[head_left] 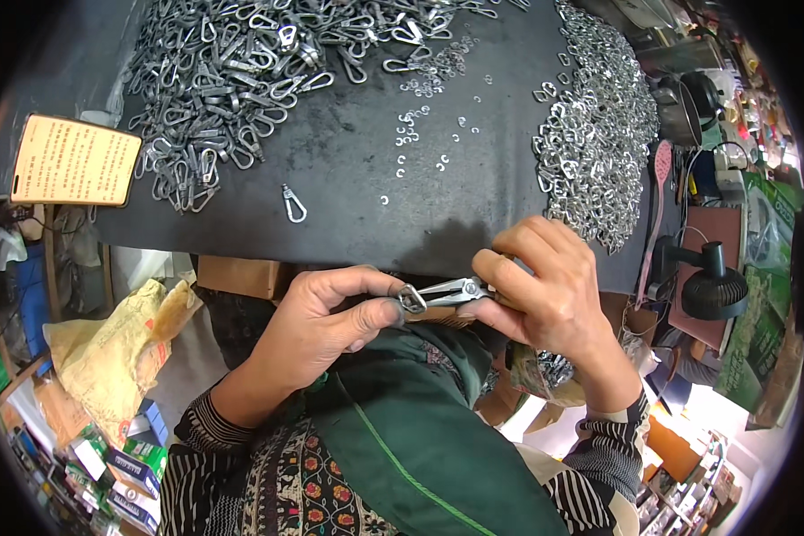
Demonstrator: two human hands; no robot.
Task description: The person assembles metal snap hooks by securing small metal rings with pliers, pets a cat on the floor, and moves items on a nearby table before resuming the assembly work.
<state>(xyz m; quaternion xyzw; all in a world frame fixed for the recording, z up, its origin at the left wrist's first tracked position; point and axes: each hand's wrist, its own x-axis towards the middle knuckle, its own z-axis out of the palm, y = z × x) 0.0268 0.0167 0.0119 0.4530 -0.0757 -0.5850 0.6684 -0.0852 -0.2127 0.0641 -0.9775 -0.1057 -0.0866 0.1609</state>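
In front of my lap, just off the table's near edge, my left hand (330, 317) pinches a small metal loop-shaped link (411, 299) between thumb and fingers. My right hand (545, 281) is closed around a pair of pliers (460, 292); their handles are mostly hidden by the fingers. The plier jaws reach left to the link and appear to touch it. Whether they grip a tiny part there is too small to tell. A single snap hook (295, 205) lies on the dark table (330, 170) beyond my left hand.
Snap hooks are heaped (232, 80) at the far left, metal links piled (598, 134) at the right. Small C-shaped rings (408, 125) are scattered between. A phone (76, 161) lies at the left edge. At the right are a pink brush (662, 165) and a black fan (715, 286).
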